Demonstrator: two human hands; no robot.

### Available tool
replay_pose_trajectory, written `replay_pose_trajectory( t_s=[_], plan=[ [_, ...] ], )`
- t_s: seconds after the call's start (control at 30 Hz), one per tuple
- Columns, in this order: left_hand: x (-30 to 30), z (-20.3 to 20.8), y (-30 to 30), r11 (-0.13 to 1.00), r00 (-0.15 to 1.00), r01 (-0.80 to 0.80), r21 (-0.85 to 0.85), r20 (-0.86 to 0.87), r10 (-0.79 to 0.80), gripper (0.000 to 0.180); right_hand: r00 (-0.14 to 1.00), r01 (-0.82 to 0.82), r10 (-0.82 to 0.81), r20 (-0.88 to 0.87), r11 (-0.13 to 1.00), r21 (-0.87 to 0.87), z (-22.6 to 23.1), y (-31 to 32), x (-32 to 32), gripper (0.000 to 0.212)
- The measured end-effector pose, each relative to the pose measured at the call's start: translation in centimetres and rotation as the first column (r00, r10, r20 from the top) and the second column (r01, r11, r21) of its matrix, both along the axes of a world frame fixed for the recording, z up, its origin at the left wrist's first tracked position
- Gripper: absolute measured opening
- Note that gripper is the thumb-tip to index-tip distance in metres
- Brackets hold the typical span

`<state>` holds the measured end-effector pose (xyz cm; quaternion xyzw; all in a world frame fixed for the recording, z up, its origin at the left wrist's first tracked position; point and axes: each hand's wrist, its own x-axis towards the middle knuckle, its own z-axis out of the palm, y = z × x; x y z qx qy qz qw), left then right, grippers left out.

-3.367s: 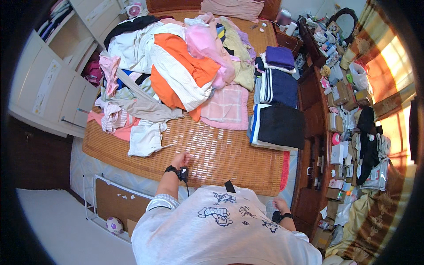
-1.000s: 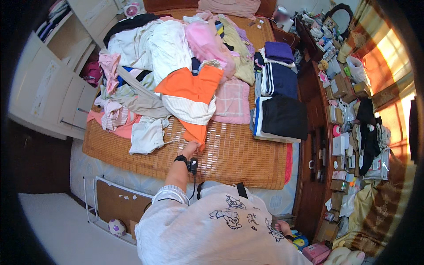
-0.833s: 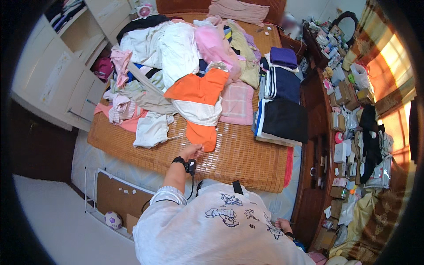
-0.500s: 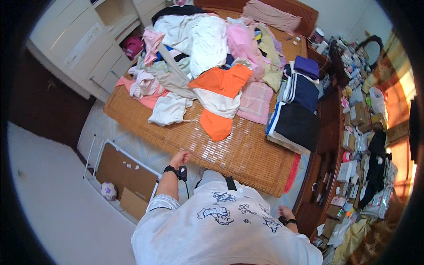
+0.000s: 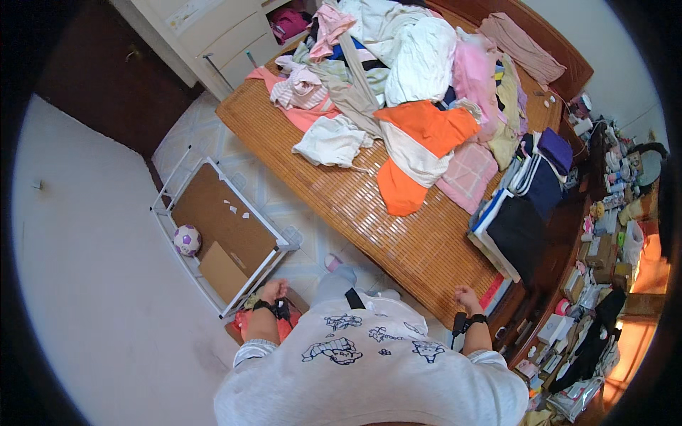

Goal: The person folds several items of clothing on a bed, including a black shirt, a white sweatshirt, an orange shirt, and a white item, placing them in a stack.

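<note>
Orange-and-white garment (image 5: 426,135) on bed (image 5: 355,206), ahead of both hands, long axis slanting toward near edge. Right hand (image 5: 467,298) nearer — at bed's near corner; left hand (image 5: 273,290) by white-framed board (image 5: 213,206) — both empty, fingers loosely bent.

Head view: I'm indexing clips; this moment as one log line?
left hand: empty; right hand: empty, nearest mat; orange garment: on mat; folded stack: on mat

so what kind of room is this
Most likely a bedroom in a home: there is a large bed with a wooden headboard, a heap of clothes spread over it, and a pale cabinet standing alongside.
</note>
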<state>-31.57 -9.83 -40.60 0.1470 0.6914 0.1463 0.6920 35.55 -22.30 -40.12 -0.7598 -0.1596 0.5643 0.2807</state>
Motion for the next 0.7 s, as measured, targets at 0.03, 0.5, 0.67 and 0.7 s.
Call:
replay_pose_trajectory(
  t_s=[0.03, 0.5, 0.67, 0.7],
  plan=[
    [-1.1, -0.7, -0.9, 0.999, 1.0, -0.023, -0.04, -0.002, 0.023, 0.017, 1.0, -0.013, 0.013, 0.002, 1.0, 0.001, 1.5, 2.0, -1.9, 0.024],
    [-5.1, -1.2, 7.4, 0.969, 0.963, -0.245, 0.002, 0.12, 0.243, 0.013, 0.891, -0.435, 0.444, 0.092, 0.894, -0.107, 1.2, 13.2, -9.8, 0.022],
    [-7.7, -1.8, 8.1, 0.943, 0.937, -0.333, -0.017, 0.103, 0.333, 0.014, 0.877, -0.46, 0.478, 0.053, 0.866, -0.195, 1.8, 19.8, -12.3, 0.016],
    [-7.5, -1.6, 8.4, 0.929, 0.925, -0.367, -0.052, 0.085, 0.37, 0.015, 0.864, -0.464, 0.489, 0.116, 0.865, -0.19, 1.8, 21.3, -12.3, 0.013]
  ],
)
